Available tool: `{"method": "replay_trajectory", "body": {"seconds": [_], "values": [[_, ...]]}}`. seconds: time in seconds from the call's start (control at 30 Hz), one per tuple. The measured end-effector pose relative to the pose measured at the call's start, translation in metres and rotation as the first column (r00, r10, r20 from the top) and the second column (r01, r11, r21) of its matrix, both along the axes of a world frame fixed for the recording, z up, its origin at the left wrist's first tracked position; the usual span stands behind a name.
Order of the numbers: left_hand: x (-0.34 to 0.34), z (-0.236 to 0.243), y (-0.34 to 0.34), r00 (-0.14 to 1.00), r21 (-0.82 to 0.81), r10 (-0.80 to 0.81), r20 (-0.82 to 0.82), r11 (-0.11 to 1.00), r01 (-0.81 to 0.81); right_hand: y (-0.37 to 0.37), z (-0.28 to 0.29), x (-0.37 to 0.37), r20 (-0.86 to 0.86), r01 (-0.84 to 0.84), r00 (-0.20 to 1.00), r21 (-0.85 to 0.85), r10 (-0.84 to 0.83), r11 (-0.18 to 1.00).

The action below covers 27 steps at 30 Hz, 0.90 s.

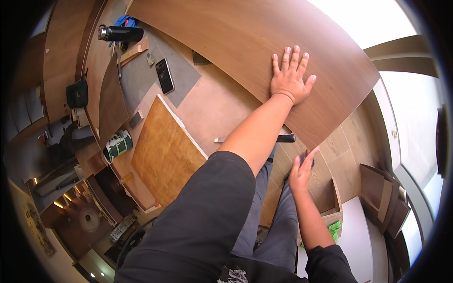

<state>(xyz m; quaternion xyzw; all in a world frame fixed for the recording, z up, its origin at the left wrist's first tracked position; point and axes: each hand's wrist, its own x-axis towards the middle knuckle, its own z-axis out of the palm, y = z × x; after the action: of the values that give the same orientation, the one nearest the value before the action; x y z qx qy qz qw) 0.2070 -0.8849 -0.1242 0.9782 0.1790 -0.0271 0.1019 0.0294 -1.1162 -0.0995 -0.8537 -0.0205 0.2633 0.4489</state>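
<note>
My left hand (289,80) lies flat on a large brown wood-grain panel (226,33), fingers spread and thumb pointing right. At the panel's near corner, my right hand (301,173) is raised with its fingers stretched out. It is right by the edge; whether it touches the panel I cannot tell. Nothing shows in either hand. Under my left forearm lies a tool with a black handle (286,138) and a flat metal end; its middle is hidden by the arm.
Left of my arm stands an orange-brown board (165,151). Beyond it lie a phone (164,76) and a black flask (121,33). A paint-smeared bucket (118,145) is at left. At right are a wooden box (334,203), a green cloth (334,229) and leaning board offcuts (384,198).
</note>
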Motion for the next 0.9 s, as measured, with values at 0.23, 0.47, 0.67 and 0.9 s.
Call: {"method": "replay_trajectory", "body": {"seconds": [0.23, 0.47, 0.67, 0.9], "values": [[-0.002, -0.003, 0.005, 0.993, -0.087, -0.003, 0.12, 0.996, 0.013, -0.091, 0.003, -0.04, -0.624, -0.426, 0.729, -0.091, 0.282, 0.9], [-0.062, 0.004, 0.125, 0.499, -0.45, 0.601, 0.624, 0.799, -0.4, -0.132, 0.019, -0.005, -0.742, -0.069, 0.668, -0.132, -0.052, 0.989], [-0.133, -0.023, 0.267, 0.65, 0.05, 0.753, 0.103, 0.648, -0.76, -0.154, 0.013, -0.026, -0.536, -0.289, 0.836, -0.257, 0.113, 0.922], [-0.109, -0.035, 0.272, 0.581, -0.112, 0.811, -0.07, 0.572, -0.812, -0.134, 0.012, -0.043, -0.541, -0.33, 0.827, -0.247, 0.153, 0.911]]}}
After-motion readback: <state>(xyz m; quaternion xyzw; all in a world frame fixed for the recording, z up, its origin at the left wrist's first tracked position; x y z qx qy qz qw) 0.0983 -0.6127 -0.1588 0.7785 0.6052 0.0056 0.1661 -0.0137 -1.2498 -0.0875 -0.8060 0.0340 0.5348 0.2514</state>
